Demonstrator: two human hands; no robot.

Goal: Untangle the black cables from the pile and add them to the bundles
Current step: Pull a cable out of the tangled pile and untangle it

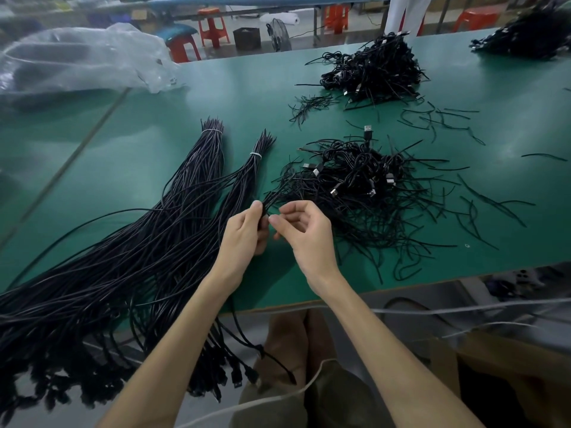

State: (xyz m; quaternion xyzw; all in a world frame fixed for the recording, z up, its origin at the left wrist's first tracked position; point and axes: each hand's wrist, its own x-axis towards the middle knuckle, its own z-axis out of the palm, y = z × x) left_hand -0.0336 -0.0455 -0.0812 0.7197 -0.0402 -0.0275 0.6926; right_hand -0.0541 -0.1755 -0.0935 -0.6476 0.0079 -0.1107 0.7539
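Note:
A tangled pile of black cables (355,186) with silver USB plugs lies on the green table (148,143), right of centre. Two tied bundles lie to its left: a large bundle (197,168) and a thinner bundle (247,174), each bound with a white tie near the far end. My left hand (247,230) grips a small bunch of cable ends (272,196) that run from the pile. Just to the right, my right hand (306,230) pinches a thin strand at that bunch with thumb and forefinger. The bundles' plug ends hang over the table's near edge.
A second cable pile (377,69) sits at the back, a third pile (531,38) at the far right. Loose short black ties (438,118) are scattered around. A clear plastic bag (77,63) lies at the back left. Orange stools (213,26) stand beyond the table.

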